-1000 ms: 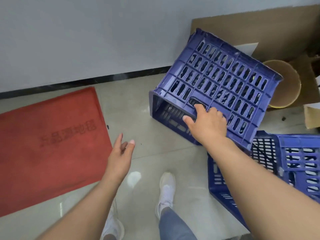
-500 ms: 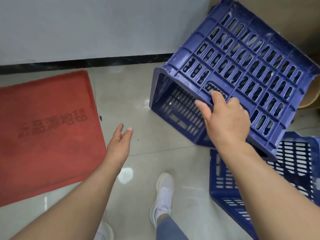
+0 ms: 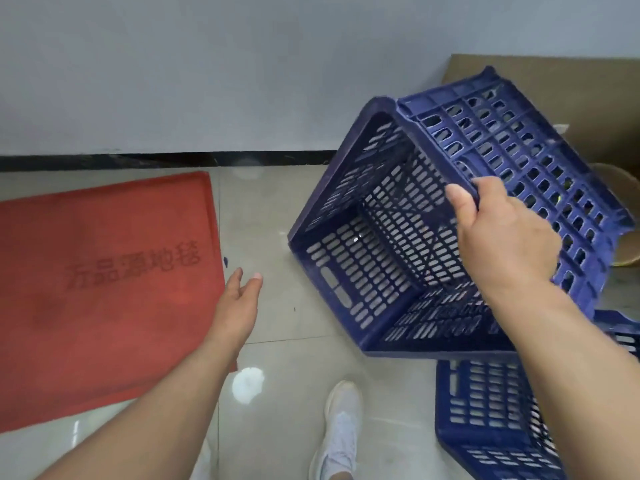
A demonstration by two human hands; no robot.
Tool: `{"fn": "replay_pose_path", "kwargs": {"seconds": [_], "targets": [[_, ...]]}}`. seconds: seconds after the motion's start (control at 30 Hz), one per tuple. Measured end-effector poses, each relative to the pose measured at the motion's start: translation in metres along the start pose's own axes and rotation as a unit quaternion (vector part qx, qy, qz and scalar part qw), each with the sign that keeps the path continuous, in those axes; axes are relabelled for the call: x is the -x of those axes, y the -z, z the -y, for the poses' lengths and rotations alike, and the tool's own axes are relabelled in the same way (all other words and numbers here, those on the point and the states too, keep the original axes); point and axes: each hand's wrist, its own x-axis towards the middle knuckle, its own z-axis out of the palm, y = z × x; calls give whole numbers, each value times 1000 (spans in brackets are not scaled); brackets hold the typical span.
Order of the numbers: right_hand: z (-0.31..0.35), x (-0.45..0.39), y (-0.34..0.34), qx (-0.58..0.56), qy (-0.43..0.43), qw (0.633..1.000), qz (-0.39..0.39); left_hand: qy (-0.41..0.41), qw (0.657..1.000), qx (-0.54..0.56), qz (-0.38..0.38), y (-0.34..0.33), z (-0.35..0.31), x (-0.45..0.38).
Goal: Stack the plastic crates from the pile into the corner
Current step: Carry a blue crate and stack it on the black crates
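Observation:
A blue slotted plastic crate [image 3: 377,258] hangs tilted above the tiled floor, its open mouth turned toward me and to the left. My right hand [image 3: 502,233] grips its upper rim, thumb inside, fingers over the outer wall. My left hand [image 3: 239,299] floats open to the left of the crate, fingers apart, touching nothing. A second blue crate [image 3: 491,420] lies on the floor at the lower right, partly under my right forearm.
A red doormat [image 3: 104,289] with printed characters covers the floor on the left. A grey wall with a black skirting [image 3: 166,159] runs across the back. Brown cardboard [image 3: 571,81] and a tan round container [image 3: 623,209] sit behind the held crate. My white shoe [image 3: 341,424] is below.
My right hand has lifted the crate and turned it, so its open inside now faces me; the grip shifted from the handle slot to the rim. The left hand stayed open.

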Motion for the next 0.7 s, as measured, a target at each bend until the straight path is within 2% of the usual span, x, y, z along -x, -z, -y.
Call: {"fn": "replay_pose_path", "kwargs": {"seconds": [0.1, 0.17, 0.3, 0.37, 0.5, 0.6, 0.7], "targets": [[5, -1, 18, -9, 2, 1000, -28, -2, 1000, -8, -14, 14, 1, -2], [9, -2, 27, -18, -29, 999, -24, 9, 999, -10, -35, 23, 5, -6], [18, -7, 23, -113, -103, 988, 36, 124, 984, 52, -115, 52, 34, -18], [22, -4, 13, -175, -138, 973, 51, 144, 970, 98, -168, 74, 50, -23], [37, 13, -15, -243, -174, 951, 76, 137, 963, 90, -214, 129, 64, -33], [67, 32, -20, -298, -197, 928, 106, 93, 965, 85, -230, 166, 68, -40], [97, 45, -30, -314, -197, 921, 119, 67, 964, 69, -249, 203, 78, -44]]}}
